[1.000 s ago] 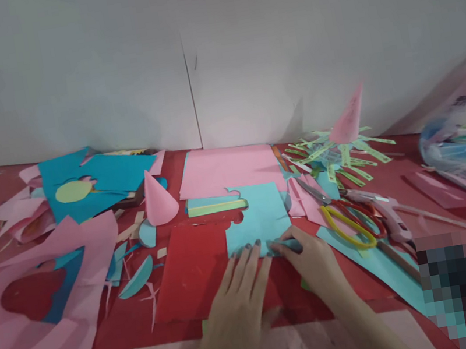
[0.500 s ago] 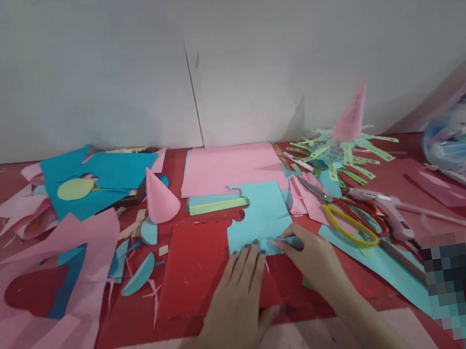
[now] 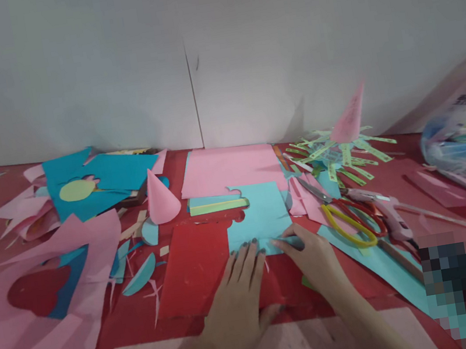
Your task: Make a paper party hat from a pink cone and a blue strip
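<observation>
A light blue sheet of paper point(image 3: 260, 211) with a scalloped cut on its left side lies in front of me, partly over a red sheet point(image 3: 198, 262). My left hand point(image 3: 237, 289) is flat, its fingertips resting on the paper's near edge. At the near right corner, my right hand point(image 3: 314, 253) pinches the edge of the same paper between thumb and fingers. A narrow fold or strip shows along that near edge. Behind the blue paper lies a pink sheet point(image 3: 232, 168), with a green-edged paper stack point(image 3: 217, 203) at the left.
A pink paper cone point(image 3: 161, 197) stands left of centre. Yellow-handled scissors point(image 3: 350, 227) and a pink glue gun point(image 3: 391, 211) lie at the right, below a cone with green paper strips point(image 3: 350, 120). Pink paper scraps point(image 3: 94, 279) cover the left. A pale wall point(image 3: 110, 70) rises behind.
The view has shifted very slightly. Both hands keep the same places on the light blue paper, and nothing else visibly moves.
</observation>
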Demonstrator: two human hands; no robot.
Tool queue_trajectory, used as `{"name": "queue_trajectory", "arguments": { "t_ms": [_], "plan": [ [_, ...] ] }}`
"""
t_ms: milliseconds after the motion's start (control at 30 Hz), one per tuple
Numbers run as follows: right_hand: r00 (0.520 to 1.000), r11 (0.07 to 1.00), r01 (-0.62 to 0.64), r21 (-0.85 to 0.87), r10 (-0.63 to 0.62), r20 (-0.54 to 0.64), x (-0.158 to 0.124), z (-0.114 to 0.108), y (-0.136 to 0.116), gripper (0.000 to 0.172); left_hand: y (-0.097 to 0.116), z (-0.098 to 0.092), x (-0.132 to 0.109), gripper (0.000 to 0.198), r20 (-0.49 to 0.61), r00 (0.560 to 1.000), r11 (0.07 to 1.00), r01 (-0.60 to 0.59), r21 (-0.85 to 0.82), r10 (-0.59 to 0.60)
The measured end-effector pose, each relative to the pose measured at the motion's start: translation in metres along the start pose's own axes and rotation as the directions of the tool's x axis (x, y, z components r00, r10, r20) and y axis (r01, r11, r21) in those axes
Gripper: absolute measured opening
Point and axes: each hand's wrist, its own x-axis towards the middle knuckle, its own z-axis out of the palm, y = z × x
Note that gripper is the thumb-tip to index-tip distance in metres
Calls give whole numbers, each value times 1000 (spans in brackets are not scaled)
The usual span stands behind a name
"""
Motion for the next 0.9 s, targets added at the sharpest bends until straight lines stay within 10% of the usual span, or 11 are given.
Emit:
{"name": "queue_trajectory", "arguments": {
  "t_ms": [233,900],
  "plan": [
    [1000,981,-6,193,2,21,3,-9,19,28,4,-1,1,66,37,999,999,31,31,-32],
    [999,999,12,48,-10,-39,5,-4,10,16,8,-3,3,68,68,993,993,96,74,-101]
  ]
}}
